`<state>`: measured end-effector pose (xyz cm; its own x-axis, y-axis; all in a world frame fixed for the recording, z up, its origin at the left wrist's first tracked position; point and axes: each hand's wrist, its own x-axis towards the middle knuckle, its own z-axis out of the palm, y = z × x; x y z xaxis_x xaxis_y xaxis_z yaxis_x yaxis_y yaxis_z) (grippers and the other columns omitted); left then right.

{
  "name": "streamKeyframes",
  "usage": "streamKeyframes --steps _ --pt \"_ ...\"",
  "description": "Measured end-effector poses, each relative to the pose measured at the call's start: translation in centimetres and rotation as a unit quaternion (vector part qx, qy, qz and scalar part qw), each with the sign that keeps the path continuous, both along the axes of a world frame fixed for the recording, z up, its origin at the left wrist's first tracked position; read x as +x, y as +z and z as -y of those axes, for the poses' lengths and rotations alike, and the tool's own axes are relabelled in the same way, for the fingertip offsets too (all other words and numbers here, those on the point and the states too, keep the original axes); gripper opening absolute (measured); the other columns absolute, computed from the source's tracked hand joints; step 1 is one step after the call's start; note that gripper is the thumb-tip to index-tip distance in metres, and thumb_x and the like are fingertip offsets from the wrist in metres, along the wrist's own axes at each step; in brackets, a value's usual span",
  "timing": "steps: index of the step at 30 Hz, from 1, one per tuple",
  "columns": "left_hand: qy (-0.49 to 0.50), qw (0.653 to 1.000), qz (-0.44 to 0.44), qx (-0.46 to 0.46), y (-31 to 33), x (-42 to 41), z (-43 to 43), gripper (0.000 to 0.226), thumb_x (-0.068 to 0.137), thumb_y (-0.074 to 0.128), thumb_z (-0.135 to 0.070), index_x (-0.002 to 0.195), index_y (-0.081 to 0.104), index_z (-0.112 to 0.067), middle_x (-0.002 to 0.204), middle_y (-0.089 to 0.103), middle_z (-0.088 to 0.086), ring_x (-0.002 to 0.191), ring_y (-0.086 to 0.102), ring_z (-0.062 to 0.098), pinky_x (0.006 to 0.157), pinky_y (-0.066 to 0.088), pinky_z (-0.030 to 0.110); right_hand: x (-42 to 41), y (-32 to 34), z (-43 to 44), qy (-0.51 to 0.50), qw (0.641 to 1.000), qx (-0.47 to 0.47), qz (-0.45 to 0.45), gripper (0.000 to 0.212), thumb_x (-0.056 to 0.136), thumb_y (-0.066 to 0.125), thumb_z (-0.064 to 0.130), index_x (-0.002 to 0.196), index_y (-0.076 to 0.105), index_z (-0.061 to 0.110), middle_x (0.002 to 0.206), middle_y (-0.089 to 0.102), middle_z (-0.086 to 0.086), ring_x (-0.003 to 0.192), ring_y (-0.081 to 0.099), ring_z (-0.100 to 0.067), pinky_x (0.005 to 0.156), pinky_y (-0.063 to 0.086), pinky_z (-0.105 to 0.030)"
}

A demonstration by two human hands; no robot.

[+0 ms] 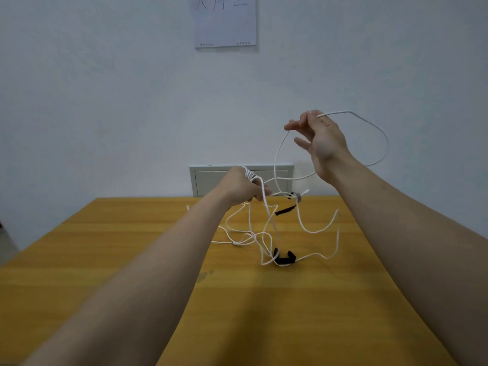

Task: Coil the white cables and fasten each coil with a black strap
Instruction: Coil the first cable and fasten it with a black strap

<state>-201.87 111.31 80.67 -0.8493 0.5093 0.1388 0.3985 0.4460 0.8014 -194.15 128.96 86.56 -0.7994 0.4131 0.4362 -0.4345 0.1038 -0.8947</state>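
My left hand (241, 184) is raised above the far part of the wooden table (105, 260) and grips several turns of white cable (383, 138) wound around it. My right hand (318, 138) is higher, to the right, and pinches the same cable between thumb and fingertips; a wide loop arcs out to the right of it. Loose white cable (301, 223) hangs down and lies tangled on the table. One black strap (285, 258) lies curled on the tangle, a second black strap (286, 209) lies farther back.
A small grey object (298, 196) sits near the table's far edge by a cable end. Behind the table a pale wall holds a grey panel (211, 178) and a paper sheet (225, 21) higher up.
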Motion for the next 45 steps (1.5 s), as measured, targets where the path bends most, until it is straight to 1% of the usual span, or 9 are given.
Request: streamKeyframes --steps 6,12,15,21,27,30,34,39,45 --pt "0.034 0.999 -0.018 0.016 -2.1 -0.5 -1.8 0.014 0.084 0.083 -0.019 0.082 0.080 -0.005 0.074 0.077 0.009 0.049 0.056 0.007 0.046 0.044 0.018 -0.6 -1.6 1.3 0.093 0.983 -0.158 0.026 0.038 0.112 0.028 0.029 0.082 0.051 0.022 0.092 0.075 -0.004 0.114 0.070 -0.018 0.106 0.041 -0.059" --pt "0.078 0.997 -0.007 0.014 -4.7 -2.4 -3.3 0.025 0.083 0.083 -0.026 0.079 0.077 -0.002 0.074 0.076 0.010 0.060 0.062 0.015 0.064 0.058 0.039 -1.7 -2.4 1.1 0.074 0.956 -0.283 0.019 0.039 0.112 0.029 0.030 0.081 0.050 0.021 0.075 0.074 0.001 0.107 0.073 -0.020 0.111 0.033 -0.067" --pt "0.072 0.997 0.026 0.022 -5.4 -3.0 -3.7 0.017 0.084 0.085 -0.027 0.081 0.078 -0.011 0.069 0.075 -0.001 0.059 0.062 0.010 0.055 0.049 0.027 -2.2 -2.8 0.5 0.066 0.941 -0.331 0.015 0.040 0.112 0.028 0.030 0.082 0.053 0.020 0.078 0.075 0.000 0.102 0.076 -0.021 0.111 0.035 -0.066" --pt "0.037 0.990 0.106 0.084 -5.6 -3.3 -5.0 0.037 0.068 0.090 -0.011 0.102 0.078 -0.011 0.091 0.079 0.004 0.081 0.070 0.017 0.067 0.052 0.031 -3.0 -3.5 -0.2 0.087 0.927 -0.363 0.024 0.042 0.112 0.029 0.028 0.078 0.053 0.021 0.073 0.073 0.003 0.102 0.076 -0.022 0.109 0.035 -0.063" --pt "0.010 0.995 0.072 0.062 -5.9 -3.1 -6.4 0.035 0.073 0.092 -0.025 0.099 0.077 -0.009 0.088 0.077 0.010 0.063 0.060 0.011 0.057 0.046 0.025 -1.8 -3.4 -0.7 0.109 0.924 -0.365 0.033 0.043 0.111 0.030 0.021 0.073 0.050 0.020 0.063 0.064 0.003 0.102 0.075 -0.029 0.103 0.037 -0.063" --pt "-0.023 0.998 0.046 0.025 -6.2 -2.9 -6.1 0.015 0.086 0.082 -0.023 0.084 0.078 -0.009 0.070 0.074 0.006 0.053 0.061 0.004 0.049 0.045 0.019 -0.9 -3.5 -1.1 0.088 0.950 -0.297 0.045 0.040 0.110 0.031 0.022 0.073 0.047 0.019 0.058 0.053 0.002 0.099 0.076 -0.030 0.102 0.047 -0.057" --pt "-0.043 0.997 0.054 0.027 -6.5 -2.6 -5.5 0.019 0.098 0.065 -0.012 0.093 0.074 0.004 0.071 0.077 0.005 0.064 0.073 0.010 0.049 0.046 0.019 0.0 -5.2 -2.4 0.055 0.984 -0.005 0.171 0.025 0.106 0.051 0.033 0.092 0.048 0.013 0.072 0.060 -0.008 0.087 0.077 -0.034 0.077 0.061 -0.047" --pt "-0.028 0.991 0.071 0.107 -6.0 -2.6 -5.0 0.019 0.103 0.057 -0.009 0.085 0.065 -0.007 0.066 0.072 0.001 0.056 0.068 0.005 0.047 0.042 0.016 0.0 -9.5 -3.8 0.009 0.872 0.369 0.323 0.051 0.075 0.084 0.010 0.091 0.037 0.022 0.094 0.072 -0.005 0.095 0.071 -0.030 0.073 0.056 -0.042" --pt "-0.063 0.992 0.053 0.098 -5.7 -2.7 -4.5 0.017 0.105 0.053 -0.007 0.092 0.062 -0.002 0.060 0.069 -0.005 0.049 0.056 0.004 0.050 0.042 0.019 -1.0 -12.1 -4.2 -0.110 0.856 0.427 0.269 0.052 0.074 0.084 0.009 0.094 0.038 0.024 0.100 0.070 -0.002 0.088 0.065 -0.025 0.067 0.049 -0.037"
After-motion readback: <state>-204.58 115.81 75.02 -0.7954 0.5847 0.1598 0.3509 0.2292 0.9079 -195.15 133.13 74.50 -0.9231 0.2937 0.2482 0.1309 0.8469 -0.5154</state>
